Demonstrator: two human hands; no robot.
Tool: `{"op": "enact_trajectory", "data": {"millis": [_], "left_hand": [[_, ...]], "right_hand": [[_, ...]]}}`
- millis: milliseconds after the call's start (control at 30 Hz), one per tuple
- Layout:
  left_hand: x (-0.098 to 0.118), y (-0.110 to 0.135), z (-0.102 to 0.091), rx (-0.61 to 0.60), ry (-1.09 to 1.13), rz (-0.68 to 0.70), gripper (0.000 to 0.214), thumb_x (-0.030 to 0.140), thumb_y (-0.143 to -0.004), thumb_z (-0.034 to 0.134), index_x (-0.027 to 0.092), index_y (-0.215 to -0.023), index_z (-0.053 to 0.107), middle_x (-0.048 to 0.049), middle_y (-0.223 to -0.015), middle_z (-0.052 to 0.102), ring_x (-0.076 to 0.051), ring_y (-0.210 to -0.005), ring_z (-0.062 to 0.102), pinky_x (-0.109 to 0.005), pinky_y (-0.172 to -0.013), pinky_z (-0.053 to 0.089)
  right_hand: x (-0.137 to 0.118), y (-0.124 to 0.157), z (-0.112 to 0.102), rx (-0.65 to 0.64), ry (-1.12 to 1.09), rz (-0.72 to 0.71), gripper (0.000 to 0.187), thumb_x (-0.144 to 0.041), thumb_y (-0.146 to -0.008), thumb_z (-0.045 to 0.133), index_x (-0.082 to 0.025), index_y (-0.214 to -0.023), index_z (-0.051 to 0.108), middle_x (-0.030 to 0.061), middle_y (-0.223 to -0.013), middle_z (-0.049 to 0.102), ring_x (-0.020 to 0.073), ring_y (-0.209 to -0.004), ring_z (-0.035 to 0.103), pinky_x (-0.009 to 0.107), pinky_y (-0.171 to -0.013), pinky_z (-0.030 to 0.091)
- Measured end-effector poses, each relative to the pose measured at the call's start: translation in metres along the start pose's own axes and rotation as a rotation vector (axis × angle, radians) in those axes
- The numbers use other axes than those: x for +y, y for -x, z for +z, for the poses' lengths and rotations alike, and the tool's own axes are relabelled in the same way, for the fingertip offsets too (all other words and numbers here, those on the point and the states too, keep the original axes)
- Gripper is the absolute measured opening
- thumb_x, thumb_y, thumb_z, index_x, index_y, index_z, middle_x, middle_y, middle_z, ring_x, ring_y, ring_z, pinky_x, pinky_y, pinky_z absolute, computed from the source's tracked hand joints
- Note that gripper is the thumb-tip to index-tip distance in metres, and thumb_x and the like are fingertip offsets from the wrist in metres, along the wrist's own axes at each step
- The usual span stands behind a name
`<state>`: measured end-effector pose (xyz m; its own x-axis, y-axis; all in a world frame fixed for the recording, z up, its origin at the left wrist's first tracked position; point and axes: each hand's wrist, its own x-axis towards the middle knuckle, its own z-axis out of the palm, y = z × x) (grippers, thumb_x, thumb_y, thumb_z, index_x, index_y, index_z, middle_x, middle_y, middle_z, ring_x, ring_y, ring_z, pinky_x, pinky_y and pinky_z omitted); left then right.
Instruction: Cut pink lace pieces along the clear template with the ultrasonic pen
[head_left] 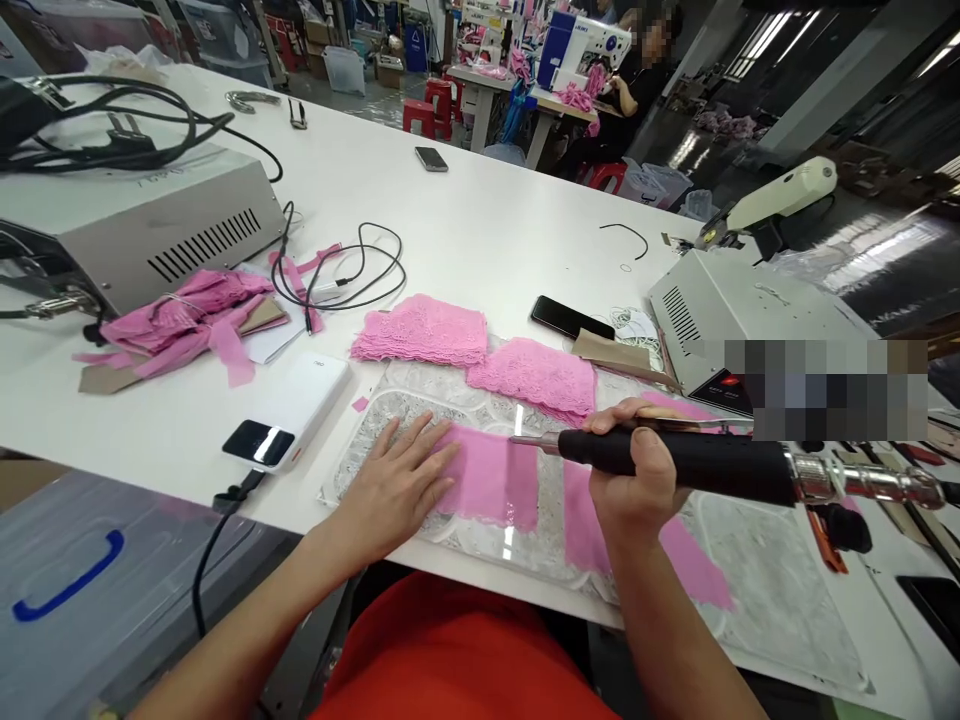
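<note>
My left hand (397, 485) lies flat with fingers spread, pressing a strip of pink lace (491, 480) onto a clear patterned glass plate (390, 405) at the table's near edge. My right hand (637, 470) is wrapped round the black handle of a hot cutting tool (697, 465). Its thin metal tip (529, 441) points left and rests over the lace strip, just right of my left fingertips. More of the pink strip (690, 565) runs on under my right wrist toward the right.
Two stacks of cut pink lace (424, 332) (536, 375) lie behind the plate. A white power bank (292, 410), a phone (570, 317), cables and two grey metal control boxes (150, 225) (720, 310) stand around. A person sews at a far table (637, 70).
</note>
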<state>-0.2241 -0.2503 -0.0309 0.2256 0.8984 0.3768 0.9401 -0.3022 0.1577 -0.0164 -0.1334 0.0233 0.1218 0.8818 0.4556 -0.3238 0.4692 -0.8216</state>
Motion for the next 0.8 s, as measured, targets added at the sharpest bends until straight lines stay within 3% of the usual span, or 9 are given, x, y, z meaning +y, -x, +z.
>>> {"op": "enact_trajectory", "data": {"millis": [467, 800], "left_hand": [[0.001, 0.002, 0.004, -0.043, -0.033, -0.03, 0.038, 0.035, -0.101, 0.039, 0.019, -0.131, 0.056, -0.008, -0.144, 0.049, -0.033, -0.137, 0.039, -0.059, -0.111, 0.03], [0.003, 0.002, 0.005, -0.023, -0.006, -0.06, 0.038, 0.037, -0.099, 0.043, 0.021, -0.131, 0.057, -0.0078, -0.143, 0.05, -0.033, -0.139, 0.035, -0.059, -0.113, 0.026]], "right_hand": [[0.001, -0.001, 0.0, 0.006, 0.017, 0.015, 0.008, -0.022, -0.073, 0.059, -0.021, -0.079, 0.054, -0.0024, -0.077, 0.055, 0.0117, -0.059, 0.055, 0.033, -0.061, 0.05], [0.004, 0.005, 0.027, -0.08, -0.022, 0.069, 0.012, -0.025, -0.072, 0.059, -0.023, -0.082, 0.052, -0.0034, -0.079, 0.053, 0.0102, -0.058, 0.055, 0.033, -0.06, 0.05]]}}
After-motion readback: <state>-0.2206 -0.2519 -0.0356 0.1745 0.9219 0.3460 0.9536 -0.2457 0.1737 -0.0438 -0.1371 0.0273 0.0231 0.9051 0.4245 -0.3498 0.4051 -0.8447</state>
